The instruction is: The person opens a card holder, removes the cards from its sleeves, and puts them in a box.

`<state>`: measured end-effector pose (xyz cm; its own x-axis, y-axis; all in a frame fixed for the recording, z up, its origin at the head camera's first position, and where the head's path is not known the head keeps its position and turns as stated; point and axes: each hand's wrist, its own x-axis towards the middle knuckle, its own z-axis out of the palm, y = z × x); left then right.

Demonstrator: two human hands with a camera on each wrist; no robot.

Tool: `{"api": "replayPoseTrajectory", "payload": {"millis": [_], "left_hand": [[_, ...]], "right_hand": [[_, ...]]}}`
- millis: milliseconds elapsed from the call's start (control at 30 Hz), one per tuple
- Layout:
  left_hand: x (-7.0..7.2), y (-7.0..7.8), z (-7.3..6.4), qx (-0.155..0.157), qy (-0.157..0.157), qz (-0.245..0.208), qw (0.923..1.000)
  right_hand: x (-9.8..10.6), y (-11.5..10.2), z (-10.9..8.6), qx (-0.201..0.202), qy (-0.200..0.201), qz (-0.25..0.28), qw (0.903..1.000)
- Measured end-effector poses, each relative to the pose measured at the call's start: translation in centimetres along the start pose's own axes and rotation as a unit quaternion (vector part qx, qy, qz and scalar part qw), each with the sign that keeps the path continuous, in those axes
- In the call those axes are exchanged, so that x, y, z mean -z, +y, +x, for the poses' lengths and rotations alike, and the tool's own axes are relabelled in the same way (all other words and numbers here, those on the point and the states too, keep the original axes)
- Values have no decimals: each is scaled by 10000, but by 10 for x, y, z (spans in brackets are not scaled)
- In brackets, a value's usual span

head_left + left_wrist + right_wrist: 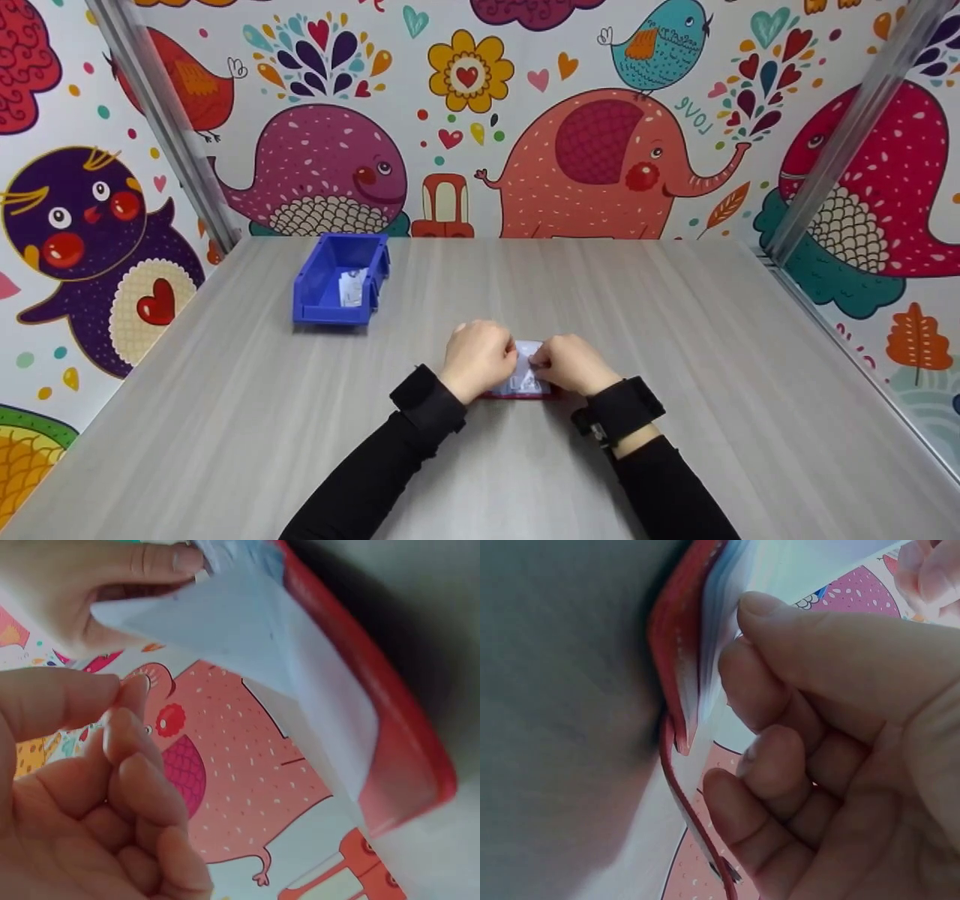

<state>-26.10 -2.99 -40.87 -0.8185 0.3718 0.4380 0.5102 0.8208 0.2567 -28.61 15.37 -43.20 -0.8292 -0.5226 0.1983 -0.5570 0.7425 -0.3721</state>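
Note:
A small red card holder (525, 396) with clear plastic sleeves (526, 352) lies opened on the table between both hands. In the left wrist view, one sleeve (217, 637) stands lifted away from the red cover (405, 742). At that sleeve's edge my right hand (574, 364) pinches with thumb and forefinger; the thumb (761, 607) overlaps the stacked sleeves (724, 622), other fingers curled. My left hand (480, 360) is over the holder's left side. Its thumb and forefinger meet beside the raised sleeve (124, 611), other fingers curled, nothing visible between them.
A blue bin (330, 313) stands at the back left with white printed pieces (352, 288) inside. From the holder hangs a red strap (679, 787). Patterned panels (465, 150) border the table at the back and sides, with metal posts (161, 124) at the corners.

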Motion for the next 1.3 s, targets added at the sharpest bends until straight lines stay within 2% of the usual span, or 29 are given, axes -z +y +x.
{"api": "replayPoseTrajectory", "payload": {"millis": [233,400,567,767,967,1300], "left_hand": [[-6,5,-3,-185,113,302,9993],[-11,8,-5,-366,255,215,9988],[-13,10,-5,-414,109,231,9988],[-16,12,-6,-495,-32,555,9972],[-16,13,-6,-370,-181,839,9956],[-21,13,-6,-437,310,1083,9927]], "right_hand": [[0,0,0,23,-6,-23,10000],[-1,0,0,-92,2,18,10000],[-1,-1,0,-163,5,17,9999],[-1,0,0,-61,44,-16,10000],[-2,1,0,27,29,-22,10000],[-1,1,-1,82,74,-54,9999]]}}
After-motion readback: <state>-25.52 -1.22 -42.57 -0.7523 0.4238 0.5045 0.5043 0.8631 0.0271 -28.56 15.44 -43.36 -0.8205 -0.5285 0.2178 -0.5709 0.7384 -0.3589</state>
